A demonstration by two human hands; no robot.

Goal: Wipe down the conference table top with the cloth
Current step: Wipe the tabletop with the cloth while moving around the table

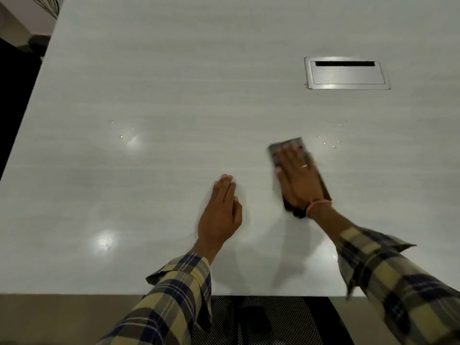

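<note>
So the right hand (297,176) is lying flat on a dark folded cloth (300,145), fingers straight and close together, pressing it onto the white conference table (174,83). The cloth is sitting right of centre on the near half of the top, poking out past the fingertips and along the outer side of the hand, and it's looking a bit blurred. The left hand (220,211) is resting flat on the bare tabletop just beside it, fingers straight and together, thumb tucked alongside, holding nothing. Both plaid sleeves (174,295) are reaching in over the near edge. Further back on the right, a silver cable hatch (347,73) is sitting flush in the top. A few tiny droplets (328,144) are glinting just right of the cloth. A black mesh chair (273,319) is showing below the table edge.
</note>
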